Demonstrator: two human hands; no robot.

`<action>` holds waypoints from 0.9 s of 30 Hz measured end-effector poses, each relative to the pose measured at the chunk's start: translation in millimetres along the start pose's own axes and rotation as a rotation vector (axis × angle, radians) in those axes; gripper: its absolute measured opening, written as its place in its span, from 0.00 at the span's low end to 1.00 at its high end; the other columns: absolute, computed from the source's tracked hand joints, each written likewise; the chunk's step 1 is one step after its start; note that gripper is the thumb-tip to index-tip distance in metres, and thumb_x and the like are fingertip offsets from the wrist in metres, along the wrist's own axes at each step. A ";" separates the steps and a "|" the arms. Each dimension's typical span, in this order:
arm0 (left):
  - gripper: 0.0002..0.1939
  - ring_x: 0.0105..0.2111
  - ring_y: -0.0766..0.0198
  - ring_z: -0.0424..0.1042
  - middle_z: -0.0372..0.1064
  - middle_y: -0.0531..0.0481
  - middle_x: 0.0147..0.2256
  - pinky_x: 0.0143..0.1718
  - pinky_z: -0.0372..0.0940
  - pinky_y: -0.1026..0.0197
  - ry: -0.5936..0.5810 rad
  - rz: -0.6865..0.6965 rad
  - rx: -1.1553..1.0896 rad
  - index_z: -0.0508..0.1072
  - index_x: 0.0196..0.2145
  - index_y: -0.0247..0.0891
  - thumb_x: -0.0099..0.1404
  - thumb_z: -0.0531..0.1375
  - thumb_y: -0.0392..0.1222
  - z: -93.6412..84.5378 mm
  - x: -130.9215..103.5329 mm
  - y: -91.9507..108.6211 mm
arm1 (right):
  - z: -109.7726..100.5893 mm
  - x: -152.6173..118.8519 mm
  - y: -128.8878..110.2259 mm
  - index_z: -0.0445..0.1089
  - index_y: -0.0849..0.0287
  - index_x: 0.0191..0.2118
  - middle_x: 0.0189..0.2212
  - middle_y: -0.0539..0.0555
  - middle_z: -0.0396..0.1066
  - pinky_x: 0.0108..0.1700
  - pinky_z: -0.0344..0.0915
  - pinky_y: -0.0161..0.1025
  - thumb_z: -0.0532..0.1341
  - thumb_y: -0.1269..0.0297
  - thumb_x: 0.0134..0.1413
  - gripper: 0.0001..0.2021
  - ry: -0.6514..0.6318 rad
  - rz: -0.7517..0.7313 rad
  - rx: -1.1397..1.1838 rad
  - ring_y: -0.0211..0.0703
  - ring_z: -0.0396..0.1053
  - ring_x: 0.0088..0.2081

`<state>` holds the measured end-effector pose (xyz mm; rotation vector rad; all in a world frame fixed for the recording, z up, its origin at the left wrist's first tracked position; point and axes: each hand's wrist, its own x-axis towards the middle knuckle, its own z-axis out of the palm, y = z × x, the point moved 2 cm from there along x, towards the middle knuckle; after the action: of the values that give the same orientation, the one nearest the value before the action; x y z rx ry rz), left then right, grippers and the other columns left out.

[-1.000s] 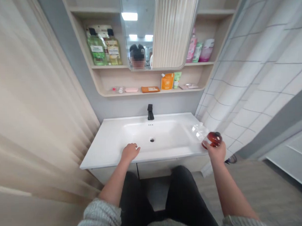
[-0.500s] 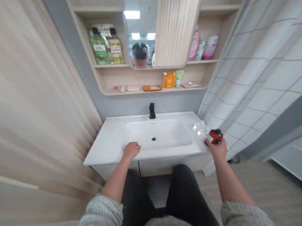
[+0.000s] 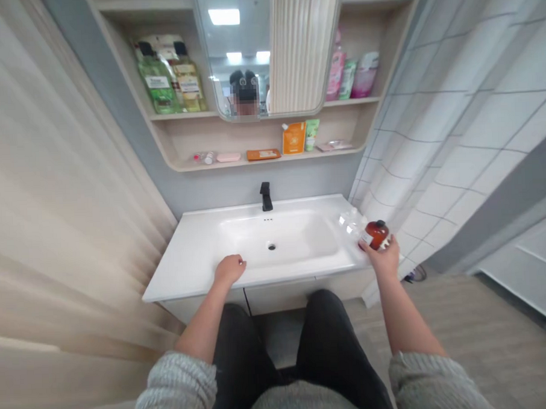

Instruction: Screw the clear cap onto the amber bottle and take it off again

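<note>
At the right end of the white washbasin (image 3: 176, 257), my right hand (image 3: 384, 259) is wrapped round a reddish-brown bottle (image 3: 375, 232) with a black cap and a pale label. Just left of that bottle stand clear, transparent containers (image 3: 350, 223). My left hand (image 3: 230, 269) is closed near the front left edge of the basin; whatever its curled fingers hold, if anything, is too small to make out. The black faucet (image 3: 266, 196) rises behind the drain.
Above the basin hangs a shelf unit (image 3: 185, 166) with a mirror (image 3: 239, 43), green and yellow bottles (image 3: 159, 83), pink bottles (image 3: 336, 72), an orange pouch (image 3: 293, 138) and an orange packet (image 3: 263, 154). Curtains hang left (image 3: 73, 177) and right (image 3: 459, 118).
The whole view has shifted slightly, so things appear a little further left and higher. The brown bottle looks turned a little in my right hand, showing more of its label.
</note>
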<state>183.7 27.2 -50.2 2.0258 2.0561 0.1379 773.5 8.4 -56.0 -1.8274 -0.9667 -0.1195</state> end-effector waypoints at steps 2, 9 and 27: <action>0.18 0.54 0.49 0.80 0.83 0.41 0.53 0.53 0.71 0.53 0.003 -0.001 0.003 0.84 0.49 0.43 0.75 0.56 0.50 0.0 0.2 0.2 | -13.1 -16.2 -9.0 0.68 0.65 0.62 0.56 0.71 0.73 0.57 0.70 0.56 0.69 0.35 0.48 0.45 0.122 -0.024 -0.015 0.64 0.73 0.54; 0.19 0.54 0.47 0.80 0.83 0.42 0.53 0.54 0.71 0.52 -0.003 -0.017 0.015 0.85 0.50 0.44 0.74 0.56 0.50 -0.6 1.3 -0.3 | 6.8 -65.6 -89.5 0.78 0.56 0.43 0.32 0.57 0.78 0.44 0.67 0.44 0.60 0.48 0.63 0.17 -0.420 -0.406 0.070 0.50 0.74 0.35; 0.18 0.53 0.49 0.81 0.84 0.40 0.51 0.53 0.71 0.54 0.006 -0.020 -0.006 0.85 0.48 0.42 0.74 0.57 0.48 -3.7 -1.6 3.2 | 64.9 -75.6 -158.7 0.77 0.55 0.34 0.22 0.48 0.70 0.31 0.57 0.36 0.63 0.49 0.59 0.15 -0.825 -0.448 -0.054 0.42 0.64 0.27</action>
<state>185.8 26.1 -45.6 2.0030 2.0762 0.1462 596.1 43.9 -6.9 -1.6836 -1.9543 0.3705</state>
